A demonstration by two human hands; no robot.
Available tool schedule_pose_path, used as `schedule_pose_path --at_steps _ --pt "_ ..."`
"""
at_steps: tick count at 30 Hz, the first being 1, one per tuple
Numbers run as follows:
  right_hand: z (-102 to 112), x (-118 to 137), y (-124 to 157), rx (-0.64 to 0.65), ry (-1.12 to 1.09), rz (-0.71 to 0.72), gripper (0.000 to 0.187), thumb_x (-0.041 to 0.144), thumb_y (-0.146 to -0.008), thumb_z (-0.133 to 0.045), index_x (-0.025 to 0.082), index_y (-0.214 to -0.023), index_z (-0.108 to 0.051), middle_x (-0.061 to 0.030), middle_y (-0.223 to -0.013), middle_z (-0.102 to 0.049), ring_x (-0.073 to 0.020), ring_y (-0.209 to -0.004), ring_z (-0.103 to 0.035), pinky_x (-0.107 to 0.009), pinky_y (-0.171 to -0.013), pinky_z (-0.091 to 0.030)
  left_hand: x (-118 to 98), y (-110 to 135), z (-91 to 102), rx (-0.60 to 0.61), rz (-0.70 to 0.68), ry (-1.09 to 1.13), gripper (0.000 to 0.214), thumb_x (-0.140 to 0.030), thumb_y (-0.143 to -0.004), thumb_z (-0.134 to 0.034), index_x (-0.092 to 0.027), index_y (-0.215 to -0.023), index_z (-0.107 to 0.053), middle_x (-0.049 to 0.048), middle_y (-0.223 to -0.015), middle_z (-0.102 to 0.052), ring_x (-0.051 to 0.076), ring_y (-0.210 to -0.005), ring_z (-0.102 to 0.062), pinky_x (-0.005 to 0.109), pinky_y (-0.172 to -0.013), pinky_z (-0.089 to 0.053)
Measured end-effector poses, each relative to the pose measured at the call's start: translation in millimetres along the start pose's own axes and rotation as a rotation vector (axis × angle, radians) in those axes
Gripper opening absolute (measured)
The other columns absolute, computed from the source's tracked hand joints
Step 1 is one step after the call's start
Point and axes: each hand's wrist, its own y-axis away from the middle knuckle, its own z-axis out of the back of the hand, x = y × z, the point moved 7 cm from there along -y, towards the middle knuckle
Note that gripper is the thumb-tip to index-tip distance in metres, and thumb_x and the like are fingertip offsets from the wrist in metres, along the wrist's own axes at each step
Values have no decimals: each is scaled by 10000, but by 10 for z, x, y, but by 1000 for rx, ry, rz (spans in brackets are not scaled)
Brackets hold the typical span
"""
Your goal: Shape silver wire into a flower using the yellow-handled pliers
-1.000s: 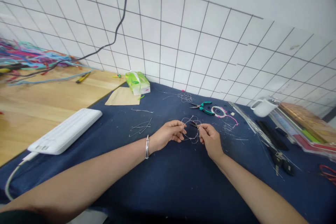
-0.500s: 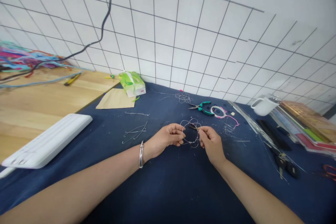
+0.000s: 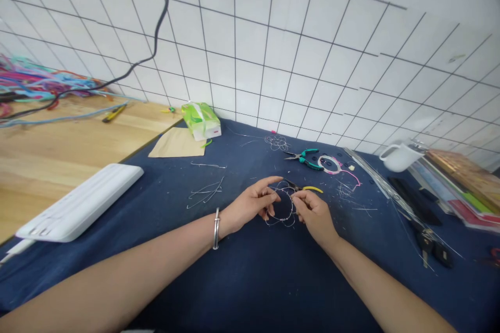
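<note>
Well inside the edges of the worktop (image 3: pixel 242 281), the right hand (image 3: pixel 315 214) pinches the wire ring (image 3: pixel 283 219), apparently steadying it; the left hand's (image 3: pixel 246 209) grip cannot be determined.

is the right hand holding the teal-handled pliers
No, the right hand pinches the wire flower, while the teal-handled pliers lie on the dark blue cloth.

No txt or nos. legible; tissue pkt (image 3: pixel 201 119) too blurry to read.
</note>
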Motion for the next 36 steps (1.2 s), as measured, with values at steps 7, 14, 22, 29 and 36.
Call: schedule_pose_path --at_steps 7,14,22,29,36 --pt "-28 -20 -3 41 -49 -44 232 399 -828 -454 211 -882 -579 34 -593 -478 -92 -485 -463 -215 -474 -386 0 -2 -8 -2 -25 -85 476 -246 -831 -470 -293 -1293 -364 61 -956 -561 95 -597 -551 213 -482 -459" --pt "-29 -33 -5 45 -79 -34 229 394 -831 -454 200 -864 -570 36 -604 -479 -85 -491 -459 -206 -472 -384 78 -12 -43 54 -53 -345 379 -274 -850 -421 -269 -1225 -477 55 -980 -553 67 -571 -523 211 -496 -465" --pt "-52 -88 -18 78 -118 -46 234 383 -837 -447 212 -948 -563 33 -625 -475 -83 -489 -448 -208 -457 -364 81 -12 -35 36 -46 -334 402 -259 -841 -433 -278 -1242 -450 40 -925 -552 88 -607 -523 222 -514 -459" --pt "-100 -52 9 135 -155 -74 259 373 -822 -478 214 -1020 -529 25 -698 -504 -85 -535 -476 -209 -480 -389 -51 -6 22 -62 -123 -198 380 -190 -836 -437 -219 -1213 -475 53 -929 -573 143 -807 -554 268 -664 -471" --pt "-191 -45 24 211 -204 -91 336 306 -764 -566 217 -1078 -485 25 -746 -527 -81 -575 -501 -200 -494 -396 -79 36 49 -175 -121 84 456 -219 -835 -476 -236 -1277 -363 76 -1018 -544 148 -798 -589 265 -630 -491"
